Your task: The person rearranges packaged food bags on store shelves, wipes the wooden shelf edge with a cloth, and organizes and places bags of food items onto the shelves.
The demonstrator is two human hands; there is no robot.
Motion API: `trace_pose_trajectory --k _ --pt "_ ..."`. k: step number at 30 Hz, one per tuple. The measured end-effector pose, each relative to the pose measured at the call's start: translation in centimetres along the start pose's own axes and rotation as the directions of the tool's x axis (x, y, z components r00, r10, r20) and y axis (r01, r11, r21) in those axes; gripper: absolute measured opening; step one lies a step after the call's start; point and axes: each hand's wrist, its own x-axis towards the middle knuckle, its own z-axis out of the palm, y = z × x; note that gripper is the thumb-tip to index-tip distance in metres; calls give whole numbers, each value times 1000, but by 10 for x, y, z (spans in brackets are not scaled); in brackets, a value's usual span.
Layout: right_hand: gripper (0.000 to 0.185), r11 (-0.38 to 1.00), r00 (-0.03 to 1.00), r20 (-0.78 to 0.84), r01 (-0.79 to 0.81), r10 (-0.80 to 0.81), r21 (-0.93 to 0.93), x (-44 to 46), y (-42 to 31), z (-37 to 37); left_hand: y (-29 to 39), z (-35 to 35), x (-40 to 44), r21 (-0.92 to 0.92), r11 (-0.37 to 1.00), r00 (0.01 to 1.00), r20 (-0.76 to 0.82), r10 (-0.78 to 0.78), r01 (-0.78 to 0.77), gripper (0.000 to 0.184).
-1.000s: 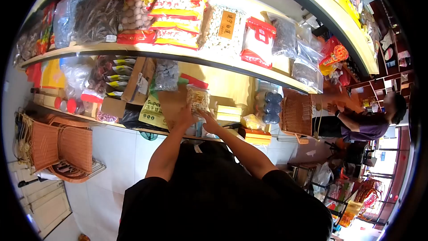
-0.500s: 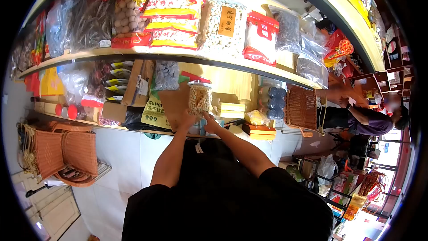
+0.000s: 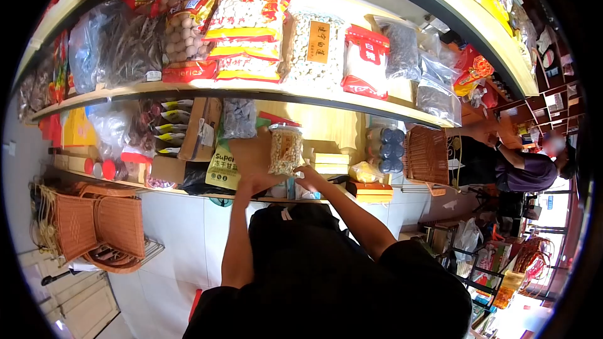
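A clear bag of pale nuts or seeds with an orange label stands upright at the lower shelf. My left hand is at its lower left corner, with the fingers partly hidden against the brown paper behind. My right hand pinches the bag's lower right corner. Left of the bag lie a green pouch and a grey bag. Stacked yellow boxes sit to its right.
The upper shelf edge runs above my hands and holds several food bags. Bottles and a wicker basket are at the right. Another person stands farther right. Wicker chairs are at the lower left.
The view has shifted a little. The bag now shows its orange label more plainly. My right hand has moved slightly right and my left hand slightly down and left.
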Motion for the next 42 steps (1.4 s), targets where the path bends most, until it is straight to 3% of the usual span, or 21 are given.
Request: trace_pose_trajectory --k 1,3,4,6,8,11,14,16,18,19,21,22,24,27,30,31,34,35,37,40,42 --pt "44 992 996 -49 78 -73 100 -5 -2 -10 8 -24 -10 178 982 997 44 62 -69 32" --pt "39 970 968 -206 179 -143 167 -23 -21 -36 53 -22 -41 -37 999 951 -308 1 -13 33" --pt "33 935 974 -224 107 -31 337 -31 -37 -52 67 -28 -54 -26 998 949 -312 50 -61 39" --pt "30 945 911 -403 200 -83 258 -30 -43 -77 98 -30 -70 29 992 924 -363 123 -121 48" --pt "32 902 849 -527 248 -27 353 -52 -91 -123 134 -10 -78 70 975 878 -427 218 -209 44" --pt "37 924 659 -751 312 -44 219 -54 -130 -165 186 39 -78 154 948 891 -325 316 -280 44" --pt "39 933 540 -834 347 -115 97 -55 -156 -196 217 91 -63 395 779 829 -72 554 -486 47" --pt "47 943 534 -831 331 -154 38 -51 -162 -211 242 137 -67 484 659 764 31 644 -576 48" --pt "57 993 643 -760 111 -94 -29 -55 -172 -224 265 176 -74 557 491 680 196 706 -670 56" --pt "75 998 698 -714 14 -52 -58 -51 -169 -230 271 188 -68 555 487 677 201 708 -674 56" --pt "81 987 689 -716 0 -115 -159 -43 -161 -233 283 208 -57 562 251 503 352 789 -788 66" --pt "87 966 685 -707 -17 -176 -257 -40 -157 -235 287 217 -59 605 360 631 321 706 -710 73" --pt "95 958 719 -678 -60 -153 -280 -34 -154 -241 292 226 -49 671 150 519 391 760 -726 77" --pt "94 952 758 -643 -104 -112 -289 -29 -158 -246 295 238 -36 810 147 638 320 700 -568 82" --pt "95 953 737 -667 -112 -110 -281 -18 -158 -243 303 241 -19 789 205 667 314 676 -579 86" --pt "93 961 722 -677 -61 -143 -268 -17 -154 -243 304 243 -13 830 111 591 289 754 -547 87" --pt "87 976 687 -701 62 -194 -209 -15 -151 -241 313 243 0 852 212 647 181 740 -480 85" --pt "87 976 684 -703 61 -192 -208 -15 -152 -237 312 246 2 875 137 564 172 808 -464 82" --pt "80 977 627 -750 167 -210 -134 -21 -160 -230 316 246 -3 875 174 607 160 778 -453 82" --pt "79 980 727 -682 181 -81 78 -38 -166 -225 312 241 -17 853 222 637 158 754 -473 78" --pt "76 968 700 -699 247 -146 45 -50 -166 -213 308 238 -32 839 257 618 115 777 -479 79"
